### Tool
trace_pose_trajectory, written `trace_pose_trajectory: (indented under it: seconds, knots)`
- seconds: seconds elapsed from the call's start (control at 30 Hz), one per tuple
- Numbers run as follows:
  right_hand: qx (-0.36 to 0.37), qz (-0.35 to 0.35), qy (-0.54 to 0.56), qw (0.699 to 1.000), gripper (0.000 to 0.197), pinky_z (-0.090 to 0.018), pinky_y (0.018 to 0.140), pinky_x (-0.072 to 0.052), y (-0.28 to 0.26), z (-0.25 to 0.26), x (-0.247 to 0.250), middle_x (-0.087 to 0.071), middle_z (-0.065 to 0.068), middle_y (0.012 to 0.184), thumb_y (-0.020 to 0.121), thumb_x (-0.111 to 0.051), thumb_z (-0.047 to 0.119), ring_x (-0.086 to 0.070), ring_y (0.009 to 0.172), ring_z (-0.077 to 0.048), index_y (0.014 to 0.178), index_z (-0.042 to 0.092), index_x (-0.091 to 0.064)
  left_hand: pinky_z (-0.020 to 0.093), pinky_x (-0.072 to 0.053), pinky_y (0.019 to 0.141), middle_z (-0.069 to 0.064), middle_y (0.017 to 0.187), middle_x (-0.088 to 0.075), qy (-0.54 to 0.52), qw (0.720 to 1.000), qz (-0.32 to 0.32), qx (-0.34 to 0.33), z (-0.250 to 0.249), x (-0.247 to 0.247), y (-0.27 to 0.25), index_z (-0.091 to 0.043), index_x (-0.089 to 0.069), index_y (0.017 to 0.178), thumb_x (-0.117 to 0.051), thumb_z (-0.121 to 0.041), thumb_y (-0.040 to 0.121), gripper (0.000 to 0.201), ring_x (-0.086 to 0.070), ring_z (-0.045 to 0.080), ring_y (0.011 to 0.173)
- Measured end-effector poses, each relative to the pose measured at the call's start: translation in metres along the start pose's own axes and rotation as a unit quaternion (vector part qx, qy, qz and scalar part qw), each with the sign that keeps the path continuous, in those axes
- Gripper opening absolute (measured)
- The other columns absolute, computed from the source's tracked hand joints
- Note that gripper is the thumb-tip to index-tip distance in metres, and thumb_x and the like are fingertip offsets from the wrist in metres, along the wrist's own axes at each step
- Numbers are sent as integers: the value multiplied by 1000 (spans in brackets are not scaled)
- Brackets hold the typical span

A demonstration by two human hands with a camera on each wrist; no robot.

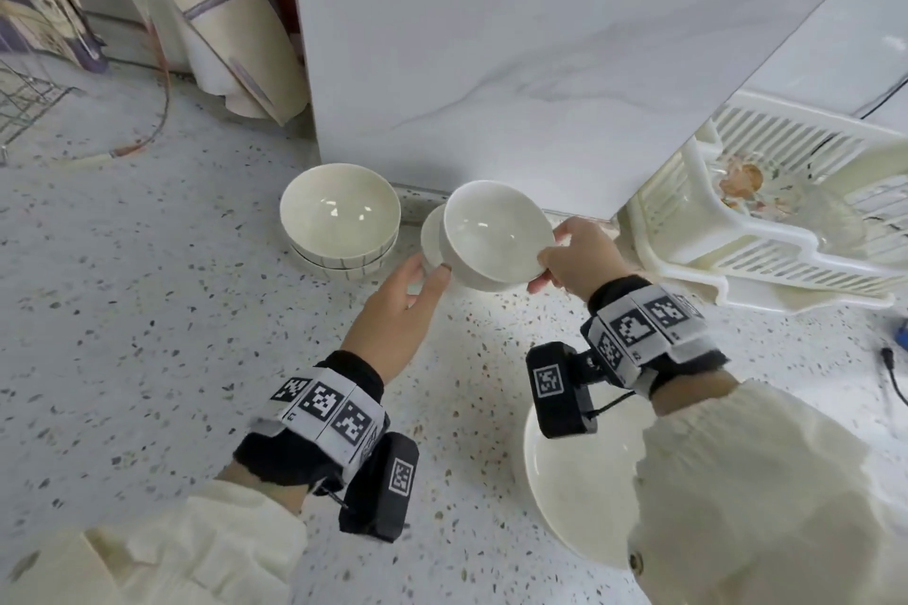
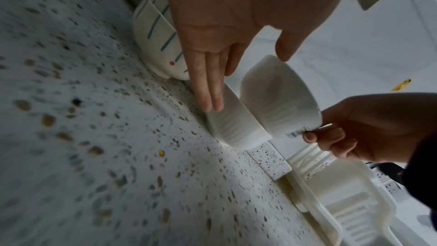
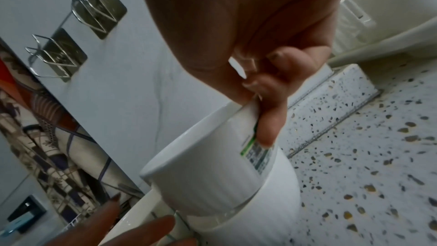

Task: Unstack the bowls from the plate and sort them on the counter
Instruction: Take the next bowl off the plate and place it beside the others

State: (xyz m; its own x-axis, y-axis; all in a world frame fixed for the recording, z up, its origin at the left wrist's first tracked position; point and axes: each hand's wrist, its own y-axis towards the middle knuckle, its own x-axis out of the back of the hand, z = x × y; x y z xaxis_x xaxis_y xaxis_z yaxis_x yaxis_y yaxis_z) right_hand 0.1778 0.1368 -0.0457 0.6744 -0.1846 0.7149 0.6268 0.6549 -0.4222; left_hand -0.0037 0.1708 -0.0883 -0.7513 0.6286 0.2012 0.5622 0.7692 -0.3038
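A plain white bowl (image 1: 496,236) hangs tilted just above the counter, and my right hand (image 1: 550,268) pinches its near rim, thumb inside and fingers on the labelled outer wall (image 3: 257,149). Under and behind it a second white bowl (image 1: 431,236) stands on the counter; the tilted bowl's foot (image 3: 208,190) is partly inside it. My left hand (image 1: 432,278) has straight fingers (image 2: 210,96) against that lower bowl's side (image 2: 236,130). Two striped bowls (image 1: 339,226) stand nested to the left. The white plate (image 1: 575,496) lies bare near me, partly hidden by my right sleeve.
A cream plastic dish rack (image 1: 727,231) with a glass dish inside stands at the right, close to my right hand. A marbled wall panel (image 1: 516,39) rises right behind the bowls. Speckled counter (image 1: 147,310) stretches to the left. A dark cable (image 1: 892,373) lies far right.
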Motion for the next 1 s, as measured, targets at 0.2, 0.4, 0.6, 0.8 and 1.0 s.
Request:
trace_pose_trajectory:
  seconds: [0.2, 0.4, 0.6, 0.8, 1.0]
  knots:
    - [-13, -4, -18, 1000, 33, -34, 67, -45, 14, 7, -9, -64, 0, 57, 80, -41, 3, -48, 58, -17, 113, 7, -45, 49, -43, 102, -2, 138, -48, -13, 1000, 27, 2, -5, 1, 21, -33, -36, 133, -38, -61, 81, 59, -54, 18, 117]
    - [-46, 41, -3, 998, 40, -24, 49, -40, 18, 12, -17, -62, -5, 61, 84, -37, 2, -49, 49, -15, 124, 2, -39, 49, -44, 101, -1, 141, -46, -2, 999, 29, 23, 3, 0, 37, -32, -30, 137, -38, -63, 75, 70, -53, 22, 120]
    - [-92, 86, 6, 992, 43, -21, 39, -37, 25, 17, -19, -60, -12, 60, 83, -29, -2, -49, 44, -17, 124, -8, -41, 49, -44, 101, -1, 139, -47, 0, 999, 29, 25, 5, -1, 42, -34, -31, 136, -38, -60, 77, 65, -54, 22, 119]
    - [-80, 86, 12, 993, 41, -22, 41, -36, 26, 15, -21, -61, -12, 60, 82, -29, -2, -49, 44, -17, 120, -9, -44, 48, -44, 101, -2, 140, -48, 0, 1000, 13, 27, 9, 0, 43, -36, -29, 138, -37, -62, 75, 68, -54, 21, 119]
    - [-56, 119, 23, 991, 42, -19, 38, -39, 14, 11, -8, -63, -7, 62, 93, -35, 14, -51, 40, -13, 131, -3, -41, 46, -43, 102, 0, 136, -51, 39, 999, 17, 22, 5, 1, 34, -28, -40, 132, -39, -47, 89, 47, -55, 19, 116]
